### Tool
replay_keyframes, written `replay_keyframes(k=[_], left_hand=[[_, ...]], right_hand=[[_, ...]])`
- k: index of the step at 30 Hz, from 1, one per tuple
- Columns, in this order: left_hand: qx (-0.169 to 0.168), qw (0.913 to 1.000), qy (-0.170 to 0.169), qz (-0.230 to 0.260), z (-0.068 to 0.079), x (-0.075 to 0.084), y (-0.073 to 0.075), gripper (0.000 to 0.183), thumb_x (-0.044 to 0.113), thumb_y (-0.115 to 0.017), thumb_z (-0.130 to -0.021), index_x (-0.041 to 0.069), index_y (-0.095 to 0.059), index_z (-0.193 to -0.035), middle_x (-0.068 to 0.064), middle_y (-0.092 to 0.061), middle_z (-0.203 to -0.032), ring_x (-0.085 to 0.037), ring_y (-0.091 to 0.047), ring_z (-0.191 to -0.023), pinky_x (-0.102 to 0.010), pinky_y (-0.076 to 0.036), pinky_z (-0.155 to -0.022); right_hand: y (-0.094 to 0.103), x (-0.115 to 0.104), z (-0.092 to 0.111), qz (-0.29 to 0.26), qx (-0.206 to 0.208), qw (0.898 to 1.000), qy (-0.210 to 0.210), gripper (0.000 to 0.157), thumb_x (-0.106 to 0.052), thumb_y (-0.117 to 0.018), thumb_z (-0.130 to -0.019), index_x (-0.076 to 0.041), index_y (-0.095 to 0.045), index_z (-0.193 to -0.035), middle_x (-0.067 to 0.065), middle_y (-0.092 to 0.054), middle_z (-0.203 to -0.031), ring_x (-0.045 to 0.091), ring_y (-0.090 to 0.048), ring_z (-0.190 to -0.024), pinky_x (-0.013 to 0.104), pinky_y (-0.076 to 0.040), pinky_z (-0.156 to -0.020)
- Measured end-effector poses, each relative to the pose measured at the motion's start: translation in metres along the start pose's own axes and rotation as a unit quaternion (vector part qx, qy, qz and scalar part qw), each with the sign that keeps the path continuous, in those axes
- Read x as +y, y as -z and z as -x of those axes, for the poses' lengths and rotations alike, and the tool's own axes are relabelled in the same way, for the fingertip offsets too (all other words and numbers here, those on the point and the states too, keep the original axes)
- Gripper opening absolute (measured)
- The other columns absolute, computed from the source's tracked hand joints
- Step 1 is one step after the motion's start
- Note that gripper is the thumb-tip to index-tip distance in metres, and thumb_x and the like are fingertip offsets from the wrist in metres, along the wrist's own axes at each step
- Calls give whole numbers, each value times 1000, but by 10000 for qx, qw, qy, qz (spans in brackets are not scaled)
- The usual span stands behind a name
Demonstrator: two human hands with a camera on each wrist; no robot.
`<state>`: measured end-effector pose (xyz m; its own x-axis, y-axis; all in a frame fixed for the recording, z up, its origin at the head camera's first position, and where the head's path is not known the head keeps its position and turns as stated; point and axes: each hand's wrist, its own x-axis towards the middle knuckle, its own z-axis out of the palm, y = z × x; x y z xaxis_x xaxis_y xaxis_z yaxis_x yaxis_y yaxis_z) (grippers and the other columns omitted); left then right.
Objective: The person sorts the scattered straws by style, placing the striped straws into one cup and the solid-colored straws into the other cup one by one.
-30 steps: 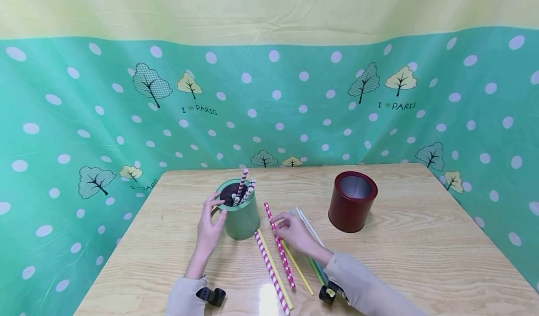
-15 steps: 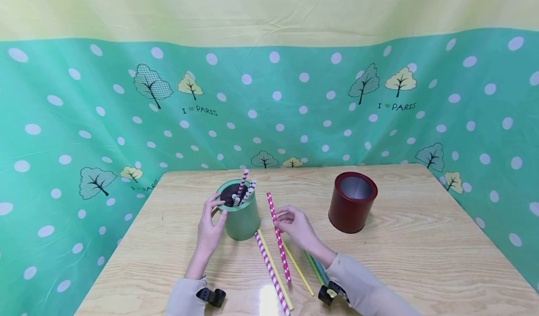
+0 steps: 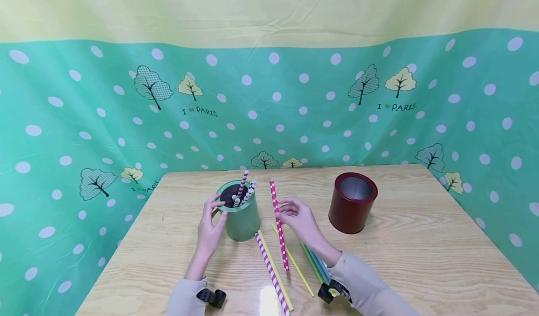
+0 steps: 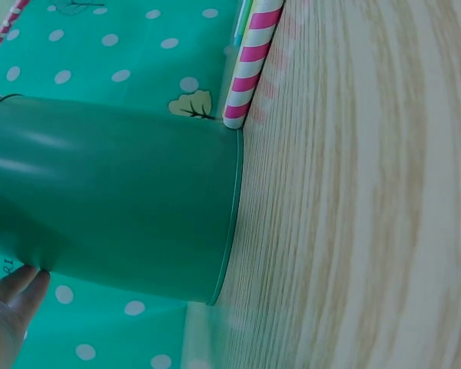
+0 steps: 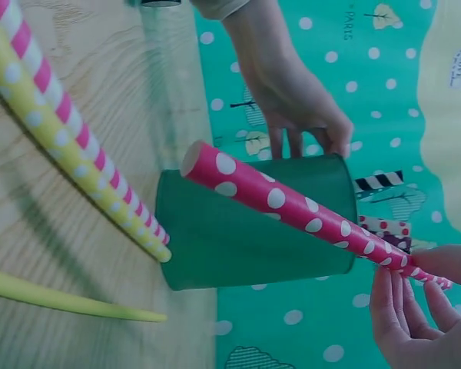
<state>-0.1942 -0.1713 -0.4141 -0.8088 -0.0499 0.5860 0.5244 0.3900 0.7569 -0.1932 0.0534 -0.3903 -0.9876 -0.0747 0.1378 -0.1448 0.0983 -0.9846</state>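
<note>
My right hand [image 3: 302, 221] pinches a pink paper straw [image 3: 281, 242] with white dots, raised and slanting, its lower end towards me. In the right wrist view the dotted straw [image 5: 273, 198] passes in front of the green can, thumb and fingertips round its upper part. My left hand [image 3: 209, 227] holds the green can [image 3: 243, 223] at its rim, fingers over the edge and thumb on the near side. Several patterned straws [image 3: 242, 187] stand inside that can. The left wrist view has the can's side [image 4: 115, 192] up close, with fingertips against it.
A striped pink straw [image 3: 269, 265] and a yellow straw [image 3: 275, 271] lie side by side before the green can. Right of them lie a thin yellow straw [image 3: 300, 271] and green and blue straws [image 3: 313, 262], partly under my right forearm. A dark red can [image 3: 350, 208] stands at right.
My right hand has lifted the pink dotted straw off the table and moved it up and slightly right, turning it more upright. The left hand stays on the green can.
</note>
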Motion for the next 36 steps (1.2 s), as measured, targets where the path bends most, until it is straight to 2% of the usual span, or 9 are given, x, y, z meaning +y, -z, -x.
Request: replay_keyframes(k=[8, 20, 36], left_hand=[[8, 10000, 23, -23, 0, 0, 0, 22, -3, -51, -83, -11, -47, -104, -27, -39, -128, -41, -35, -119, -56, -35, -94], [20, 10000, 8, 11, 1, 2, 0, 22, -4, -51, -84, -12, -47, -104, -28, -39, -128, -42, -35, -119, -56, -34, -94], [19, 10000, -36, 15, 1, -1, 0, 22, -3, -51, -84, -11, -47, -104, -27, -39, -128, -40, -35, -119, -56, -35, -94]], right_hand=[[2, -15, -2, -296, 80, 9993, 206, 30, 3, -64, -75, 3, -56, -104, 14, -61, -86, 15, -57, -74, 24, -54, -65], [6, -44, -3, -338, 250, 9981, 446, 32, 2, -63, -75, 1, -55, -106, 13, -60, -89, 19, -57, -81, 24, -53, -68], [8, -79, -3, -621, 155, 9944, 836, 26, -1, -64, -77, -3, -53, -100, 11, -58, -91, 18, -56, -86, 27, -52, -77]])
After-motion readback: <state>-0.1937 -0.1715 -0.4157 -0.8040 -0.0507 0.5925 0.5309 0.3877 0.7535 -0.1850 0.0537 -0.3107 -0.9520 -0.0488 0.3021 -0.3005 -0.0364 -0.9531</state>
